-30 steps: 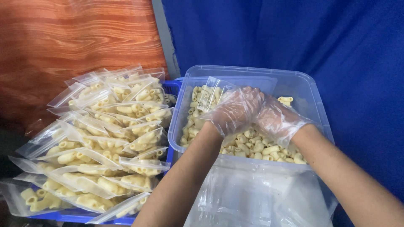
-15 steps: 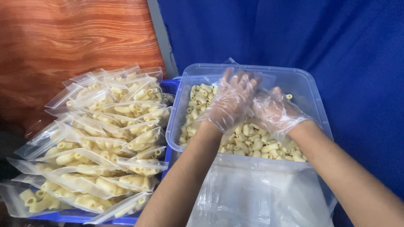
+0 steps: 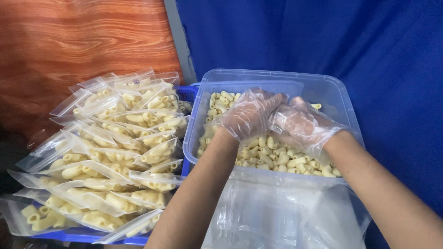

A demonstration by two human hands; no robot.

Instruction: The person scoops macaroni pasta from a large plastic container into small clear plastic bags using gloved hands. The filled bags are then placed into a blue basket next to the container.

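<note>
A deep blue cloth (image 3: 323, 41) hangs across the back and right of the spot, and a reddish wood-grain panel (image 3: 78, 41) fills the left, with a pale grey strip between them. In front of the cloth stands a clear plastic tub (image 3: 323, 85), its floor covered with short, pale yellow pasta tubes (image 3: 277, 157). Both hands, in thin see-through gloves, are down inside the tub over the pasta: the left hand (image 3: 247, 115) curls loosely, fingers bent and pressed close to the right hand (image 3: 302, 123), which is also curled; whether either actually grips pasta or a bag I cannot tell, as the crinkled glove film hides the fingertips. Half a second ago the left fingers were spread and lifted higher above the tub with a clear bag edge showing near them; now they have dropped and drawn together, and the two hands sit closer to each other. The stack at the left has not shifted. That stack is a heap of small clear zip-top bags (image 3: 115, 157), each flat, rectangular and filled with the same yellow pasta, overlapping in rows on a blue crate (image 3: 83, 235) whose edge shows at the bottom and behind near the tub. Just below the tub, near me, lies a bundle of empty clear bags (image 3: 277, 216), glossy and wrinkled. No labels show on any package.
</note>
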